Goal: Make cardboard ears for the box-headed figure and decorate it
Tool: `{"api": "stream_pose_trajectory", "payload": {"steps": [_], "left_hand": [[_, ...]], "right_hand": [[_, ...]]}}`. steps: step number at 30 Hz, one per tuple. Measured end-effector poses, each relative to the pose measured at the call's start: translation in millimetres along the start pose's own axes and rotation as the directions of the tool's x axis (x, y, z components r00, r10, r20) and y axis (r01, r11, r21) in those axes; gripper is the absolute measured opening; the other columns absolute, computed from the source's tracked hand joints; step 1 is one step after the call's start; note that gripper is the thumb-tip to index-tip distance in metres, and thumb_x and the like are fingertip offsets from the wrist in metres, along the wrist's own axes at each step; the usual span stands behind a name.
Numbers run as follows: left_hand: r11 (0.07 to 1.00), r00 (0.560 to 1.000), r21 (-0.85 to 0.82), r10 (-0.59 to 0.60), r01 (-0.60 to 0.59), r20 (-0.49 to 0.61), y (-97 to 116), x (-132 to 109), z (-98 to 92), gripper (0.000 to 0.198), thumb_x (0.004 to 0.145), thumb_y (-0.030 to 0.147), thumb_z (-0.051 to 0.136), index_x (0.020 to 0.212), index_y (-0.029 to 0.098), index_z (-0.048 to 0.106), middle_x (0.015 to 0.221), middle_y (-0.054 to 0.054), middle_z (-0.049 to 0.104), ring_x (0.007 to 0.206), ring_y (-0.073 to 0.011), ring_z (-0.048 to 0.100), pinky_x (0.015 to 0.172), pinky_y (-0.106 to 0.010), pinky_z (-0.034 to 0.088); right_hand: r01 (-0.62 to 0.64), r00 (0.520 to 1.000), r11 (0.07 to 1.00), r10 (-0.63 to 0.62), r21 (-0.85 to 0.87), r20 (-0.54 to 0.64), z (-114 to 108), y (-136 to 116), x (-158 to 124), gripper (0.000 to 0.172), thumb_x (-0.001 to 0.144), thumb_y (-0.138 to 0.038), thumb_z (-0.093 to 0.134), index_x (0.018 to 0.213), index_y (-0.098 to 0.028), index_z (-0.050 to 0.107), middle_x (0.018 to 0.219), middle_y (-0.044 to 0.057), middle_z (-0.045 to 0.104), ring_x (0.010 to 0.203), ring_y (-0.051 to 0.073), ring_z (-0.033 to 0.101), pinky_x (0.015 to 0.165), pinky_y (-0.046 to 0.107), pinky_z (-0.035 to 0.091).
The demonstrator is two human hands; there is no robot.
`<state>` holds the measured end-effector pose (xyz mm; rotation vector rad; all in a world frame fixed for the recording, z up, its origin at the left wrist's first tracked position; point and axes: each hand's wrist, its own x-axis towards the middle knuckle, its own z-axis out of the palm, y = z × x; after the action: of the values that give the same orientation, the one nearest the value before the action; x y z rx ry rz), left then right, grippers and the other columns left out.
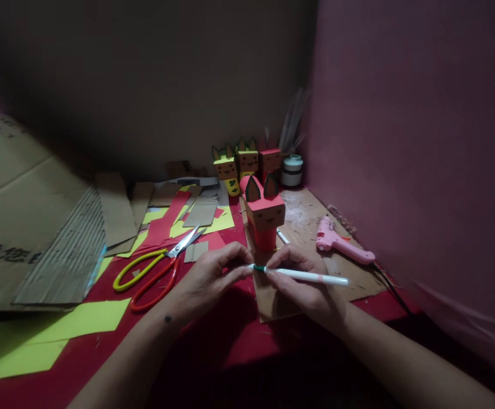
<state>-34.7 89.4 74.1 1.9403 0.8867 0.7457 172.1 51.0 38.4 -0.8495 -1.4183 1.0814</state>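
Observation:
My right hand (304,281) grips a white marker pen (311,276) lying sideways, its green tip pointing left. My left hand (213,275) pinches at that tip end, fingers closed; whether a cap sits between them is hidden. Just behind both hands stands a red paper box figure (265,213) with two pointed ears and a drawn face, on a brown cardboard sheet (298,218).
Scissors (157,267) with yellow and red handles lie left of my hands. A pink glue gun (341,241) rests at the right near the pink wall. Three more paper figures (247,162) and a small jar (292,170) stand at the back. Cardboard and yellow paper scraps (59,250) cover the left.

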Motion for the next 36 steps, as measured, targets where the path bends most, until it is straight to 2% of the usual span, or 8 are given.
{"api": "stream_pose_trajectory", "payload": {"steps": [5,9,15,27,32,34,35,36], "left_hand": [[0.993,1.000,-0.114,-0.024,0.022,-0.011,1.5,-3.9,8.9,0.012,0.089,0.029,0.067,0.083,0.020,0.068,0.075,0.000,0.064,0.070,-0.0155,0.058,0.066,-0.029,0.048],[0.966,0.997,-0.251,-0.073,0.064,-0.025,-1.3,-7.6,18.7,0.017,0.090,0.034,0.067,0.083,0.020,0.064,0.069,0.002,0.063,0.058,-0.0141,0.061,0.057,-0.028,0.052],[0.930,0.994,-0.364,-0.089,0.058,-0.070,-6.3,-11.1,30.2,0.022,0.087,0.037,0.072,0.080,0.021,0.060,0.068,0.000,0.067,0.050,-0.0133,0.062,0.049,-0.026,0.054],[0.956,0.985,-0.294,-0.036,-0.015,-0.168,-13.8,-20.6,42.7,0.019,0.090,0.035,0.068,0.081,0.022,0.057,0.057,0.003,0.065,0.043,-0.0150,0.064,0.045,-0.025,0.053],[0.983,0.961,-0.150,0.063,-0.107,-0.268,-7.7,-18.4,39.6,0.014,0.096,0.029,0.060,0.085,0.021,0.059,0.062,0.003,0.066,0.048,-0.0129,0.064,0.049,-0.023,0.052],[0.987,0.943,-0.064,0.124,-0.150,-0.308,-6.4,-19.7,36.3,0.012,0.097,0.025,0.058,0.086,0.020,0.061,0.059,0.004,0.062,0.048,-0.0110,0.061,0.049,-0.021,0.049],[0.985,0.935,-0.022,0.154,-0.170,-0.318,-5.6,-21.2,35.1,0.012,0.097,0.023,0.057,0.086,0.020,0.061,0.058,0.005,0.061,0.047,-0.0103,0.059,0.049,-0.020,0.048],[0.982,0.928,0.015,0.183,-0.188,-0.323,-4.3,-23.1,34.7,0.011,0.097,0.021,0.057,0.087,0.020,0.061,0.057,0.005,0.059,0.046,-0.0096,0.057,0.048,-0.019,0.046]], "right_hand": [[-0.049,0.998,0.998,0.047,0.039,0.037,0.4,10.2,-0.2,0.008,0.081,-0.024,0.076,0.083,-0.020,0.069,0.070,-0.002,0.067,0.060,0.012,0.060,0.055,0.024,0.046],[-0.116,0.990,0.982,0.103,0.146,0.095,0.5,16.0,1.7,0.019,0.088,-0.035,0.075,0.082,-0.020,0.066,0.066,-0.002,0.069,0.059,0.013,0.064,0.057,0.025,0.049],[-0.153,0.982,0.947,0.115,0.282,0.146,0.2,19.3,8.4,0.028,0.080,-0.039,0.083,0.076,-0.020,0.063,0.061,-0.003,0.069,0.053,0.012,0.062,0.054,0.025,0.049],[-0.202,0.972,0.927,0.152,0.315,0.178,3.1,24.9,13.2,0.032,0.074,-0.040,0.086,0.071,-0.019,0.061,0.054,-0.003,0.067,0.048,0.011,0.061,0.051,0.023,0.048],[-0.205,0.975,0.955,0.182,0.215,0.124,2.7,14.9,7.4,0.026,0.088,-0.044,0.071,0.083,-0.019,0.064,0.060,-0.001,0.067,0.044,0.012,0.058,0.042,0.023,0.045],[-0.153,0.988,0.981,0.147,0.121,0.052,0.1,8.4,-4.8,0.017,0.094,-0.032,0.067,0.085,-0.018,0.067,0.062,-0.001,0.066,0.048,0.011,0.058,0.045,0.022,0.045],[-0.054,0.998,0.998,0.055,0.034,-0.020,-1.6,5.9,-11.4,0.004,0.092,-0.021,0.069,0.090,-0.018,0.070,0.068,0.000,0.068,0.057,0.011,0.062,0.054,0.022,0.049],[0.235,0.955,0.941,-0.270,-0.242,-0.121,-3.3,4.3,-17.2,0.011,0.091,-0.012,0.068,0.100,-0.018,0.072,0.075,0.001,0.071,0.063,0.012,0.065,0.060,0.024,0.052]]}}
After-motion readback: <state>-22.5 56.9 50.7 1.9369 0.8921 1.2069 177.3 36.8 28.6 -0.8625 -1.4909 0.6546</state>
